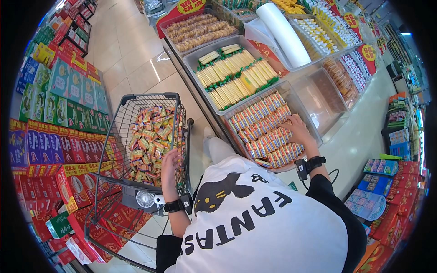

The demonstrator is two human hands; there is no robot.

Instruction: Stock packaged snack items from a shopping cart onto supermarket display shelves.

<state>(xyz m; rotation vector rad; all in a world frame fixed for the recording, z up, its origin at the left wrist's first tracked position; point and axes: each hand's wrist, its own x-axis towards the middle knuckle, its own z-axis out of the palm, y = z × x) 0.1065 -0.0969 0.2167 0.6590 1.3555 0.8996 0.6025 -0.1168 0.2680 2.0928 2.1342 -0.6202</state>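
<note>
My right hand (297,130) rests with spread fingers on the rows of small wrapped snacks (261,127) in a clear plastic bin (318,134); whether it grips one cannot be told. Over the near right side of a wire shopping cart (178,99) is my left hand (170,169), its fingers loosely curled beside the rim and no item visible in it. Many loose wrapped snacks (150,136) lie heaped inside the cart. Each wrist wears a black strap with a small device.
Beyond the snack bin stand a bin of green-ended wrapped sticks (235,73), a bin of round biscuits (201,32) and a roll of plastic bags (285,34). Stacked boxed goods (73,116) line the left side. A small white fan (145,199) sits at the cart's handle.
</note>
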